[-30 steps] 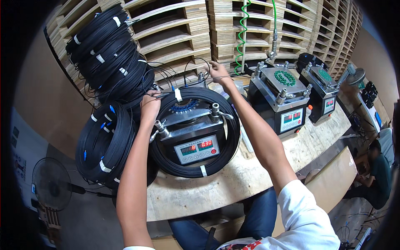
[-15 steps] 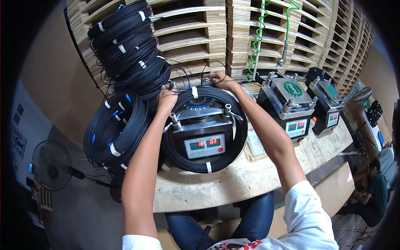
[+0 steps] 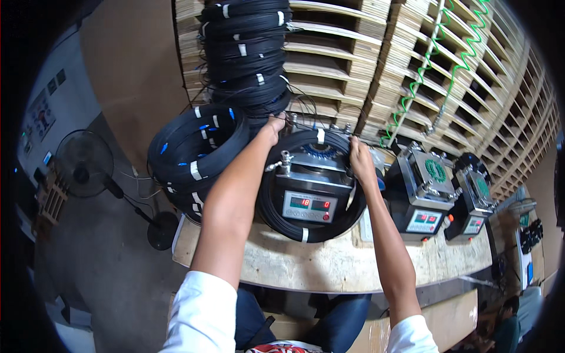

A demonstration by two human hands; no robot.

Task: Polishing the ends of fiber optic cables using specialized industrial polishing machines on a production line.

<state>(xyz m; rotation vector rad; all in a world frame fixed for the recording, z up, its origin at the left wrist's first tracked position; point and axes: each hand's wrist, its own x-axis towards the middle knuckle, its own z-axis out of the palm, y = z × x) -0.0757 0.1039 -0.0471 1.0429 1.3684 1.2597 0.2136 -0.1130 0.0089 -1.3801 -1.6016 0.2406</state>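
Note:
A coil of black cable, tied with white tape, hangs around a metal bench machine with a lit red digital display. My right hand is closed on the coil's upper right side. My left hand reaches to the back left of the machine, beside its metal posts and some thin loose cables. Its fingers look bent together, and what they hold is partly hidden. A ring of blue connectors sits on the machine's top, inside the coil.
Black cable coils are stacked behind on the left, with more coils nearer. Two similar machines stand right on the wooden table. Wooden pallets rise behind. A fan stands left; another person sits lower right.
My right hand has moved from the machine's back to the coil's right side. My left hand stays by the back left. The view has shifted left, and the display's right reading has dropped.

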